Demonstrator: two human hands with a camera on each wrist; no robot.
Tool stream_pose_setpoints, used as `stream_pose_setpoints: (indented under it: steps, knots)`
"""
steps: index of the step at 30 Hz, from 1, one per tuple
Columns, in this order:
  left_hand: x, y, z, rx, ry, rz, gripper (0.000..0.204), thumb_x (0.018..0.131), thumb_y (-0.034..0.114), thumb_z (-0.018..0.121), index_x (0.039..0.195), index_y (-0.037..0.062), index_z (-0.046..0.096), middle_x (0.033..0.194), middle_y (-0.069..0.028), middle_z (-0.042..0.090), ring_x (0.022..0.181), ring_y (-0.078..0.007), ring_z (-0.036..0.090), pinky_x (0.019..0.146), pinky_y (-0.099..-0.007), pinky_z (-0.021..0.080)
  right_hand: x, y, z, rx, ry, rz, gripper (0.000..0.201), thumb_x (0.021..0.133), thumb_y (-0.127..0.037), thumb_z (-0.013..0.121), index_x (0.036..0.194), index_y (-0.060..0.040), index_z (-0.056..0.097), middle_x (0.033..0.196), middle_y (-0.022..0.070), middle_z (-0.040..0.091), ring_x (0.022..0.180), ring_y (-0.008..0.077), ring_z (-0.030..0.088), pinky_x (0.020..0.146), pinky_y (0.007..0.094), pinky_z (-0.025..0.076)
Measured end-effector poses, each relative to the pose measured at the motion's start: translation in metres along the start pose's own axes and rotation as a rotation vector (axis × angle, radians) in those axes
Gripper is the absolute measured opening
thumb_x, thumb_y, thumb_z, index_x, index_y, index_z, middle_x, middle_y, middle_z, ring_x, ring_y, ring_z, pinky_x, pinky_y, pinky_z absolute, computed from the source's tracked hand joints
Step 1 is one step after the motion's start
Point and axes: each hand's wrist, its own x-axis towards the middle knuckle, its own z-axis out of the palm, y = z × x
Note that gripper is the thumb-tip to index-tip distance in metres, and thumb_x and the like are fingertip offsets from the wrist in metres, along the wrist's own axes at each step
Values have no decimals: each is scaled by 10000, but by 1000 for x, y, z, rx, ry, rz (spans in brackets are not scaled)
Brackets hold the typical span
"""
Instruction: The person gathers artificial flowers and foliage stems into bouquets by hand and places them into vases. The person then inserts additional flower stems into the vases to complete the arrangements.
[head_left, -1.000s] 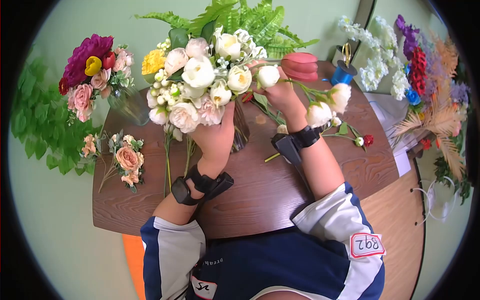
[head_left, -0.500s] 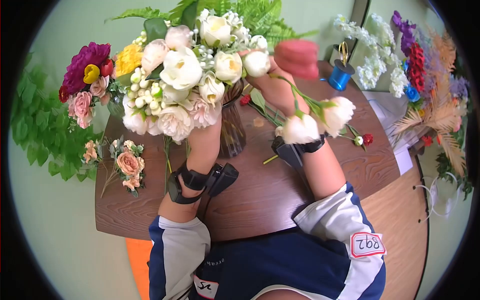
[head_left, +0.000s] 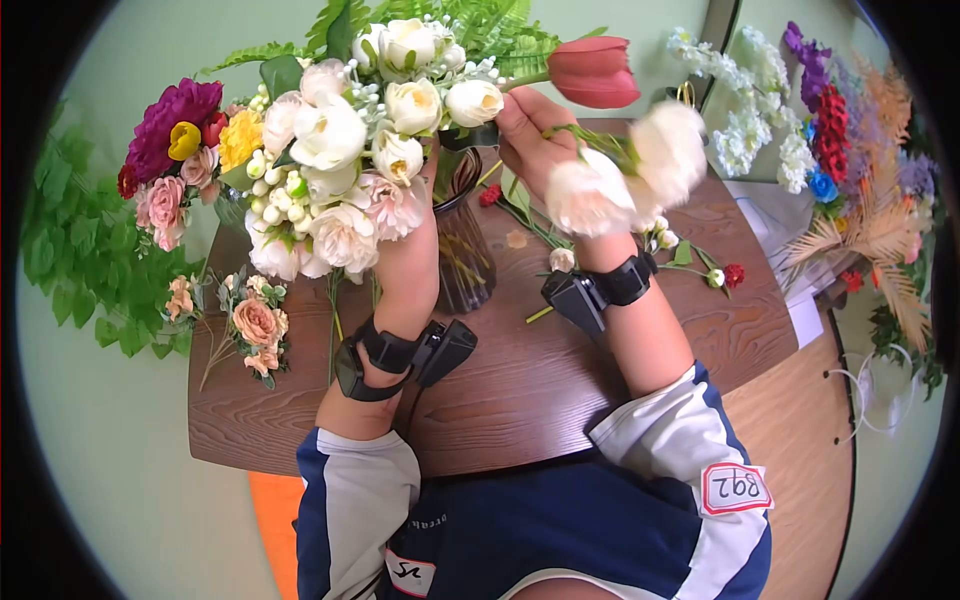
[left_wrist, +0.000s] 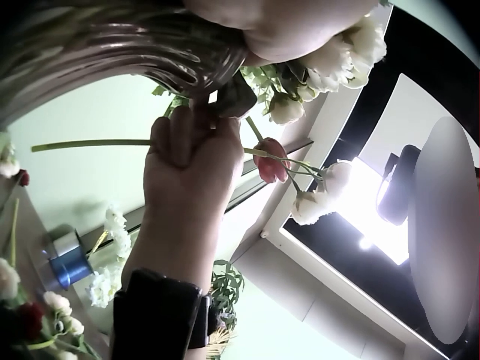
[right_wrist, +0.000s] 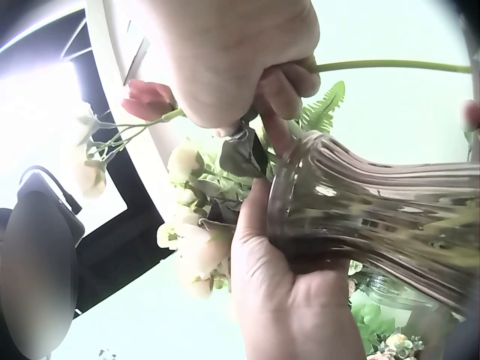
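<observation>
Dark wood-grained tabletop (head_left: 520, 390), with pale green wall (head_left: 660, 20) behind. Clock directions as in the head view, counted from the ribbed glass vase (head_left: 467, 265). Nearest, at 6 o'clock, a person's navy and white shirt (head_left: 520, 520). At 8 o'clock, peach flower sprays (head_left: 258, 322) lying flat. At 3 o'clock, close by the vase, a small white bloom (head_left: 562, 260); farther out in the same direction, a small red flower (head_left: 734, 275).

Left hand (right_wrist: 281, 289) against the vase neck, thumb beside the rim; remaining fingers hidden by glass and blooms, so cannot tell whether wide or closed. At 10 o'clock, massed beside the vase mouth, a bouquet (head_left: 330, 145) of white, cream and pale pink blooms with one yellow flower. Right hand (head_left: 535, 140) at about 1 o'clock, fingers curled round the green stem of a white spray (head_left: 590, 195); blooms out at 2 o'clock, somewhat blurred, bare stem end jutting from the opposite side of the fist in both wrist views. At 1 o'clock, a red tulip (head_left: 597, 72), stem running toward the bouquet.

Farther off, at 8 o'clock in the left wrist view, a blue spool (left_wrist: 69, 268). Back in the head view, purple and pink flowers (head_left: 175, 115) at 10 o'clock, green fern fronds (head_left: 495, 35) at 12, hanging white blossoms (head_left: 742, 140) at 2.
</observation>
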Motion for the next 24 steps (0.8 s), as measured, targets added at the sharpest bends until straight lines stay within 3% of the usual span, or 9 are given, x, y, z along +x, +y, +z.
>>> stream_pose_setpoints:
  steps: [4, 6, 10, 12, 13, 17, 20, 21, 24]
  knots:
    - [1, -28, -22, 668, -299, 268, 447, 945, 89, 322, 1380, 47, 230, 1428, -91, 271, 1311, -207, 272, 1091, -342, 233, -6, -23, 0, -227, -184, -130, 261, 933, -282, 495, 962, -37, 578, 611, -77, 417, 486, 1, 300, 438, 175, 216]
    - [0, -27, -18, -285, -190, -77, 447, 945, 105, 337, 1374, 34, 234, 1424, -90, 278, 1314, -217, 262, 1106, -341, 210, -8, -28, -6, -189, -243, -72, 280, 942, -281, 473, 957, -22, 578, 669, -52, 491, 537, 9, 383, 481, 167, 300]
    - [-1, -13, -11, -688, 24, -303, 518, 795, 13, 658, 1250, -22, 412, 1266, -89, 462, 1137, -153, 440, 965, -292, 352, 0, -8, -16, -278, -228, -397, 242, 930, -223, 484, 941, -10, 598, 853, 10, 597, 755, 69, 534, 666, 213, 427]
    - [-4, -20, -14, -375, -65, -179, 515, 812, 6, 630, 1264, -26, 386, 1262, -97, 463, 1146, -161, 437, 961, -297, 365, -3, -17, -16, -359, -309, -326, 224, 921, -206, 499, 940, -10, 605, 857, 12, 600, 755, 73, 536, 667, 214, 428]
    - [-9, -47, -26, 205, -124, 53, 351, 902, 103, 487, 1239, 12, 449, 1243, -110, 498, 1159, -224, 456, 975, -347, 358, -6, -25, -12, -441, -392, -259, 206, 912, -189, 514, 940, -10, 613, 860, 13, 602, 754, 76, 538, 668, 215, 429]
    - [-16, -83, -44, 585, -123, 339, 292, 870, 110, 546, 1147, 20, 525, 1140, -106, 561, 1048, -249, 529, 858, -344, 419, -13, -31, -3, -351, -327, -215, 213, 860, -201, 597, 940, -6, 633, 901, 41, 619, 801, 96, 559, 708, 227, 447]
    - [-9, -29, -26, 502, -164, 112, 292, 866, 120, 544, 1144, 30, 527, 1133, -110, 560, 1046, -268, 525, 874, -343, 416, -6, -26, -3, -76, -355, -306, 219, 835, -200, 627, 931, -4, 643, 940, 73, 631, 859, 116, 567, 766, 233, 451]
    - [-11, -27, -23, 441, -80, 26, 310, 818, 68, 624, 1105, -16, 542, 1106, -72, 575, 992, -162, 540, 889, -297, 410, -1, -19, -6, -77, -353, -309, 219, 835, -200, 627, 931, -4, 643, 940, 73, 631, 859, 116, 567, 766, 233, 451]
    - [-17, -43, -33, 453, -183, 151, 329, 788, 93, 666, 1073, -31, 557, 1097, -69, 583, 974, -154, 548, 869, -298, 420, 6, -2, -9, -102, -188, -247, 220, 859, -217, 600, 852, -6, 661, 888, 50, 641, 822, 113, 565, 735, 234, 446]
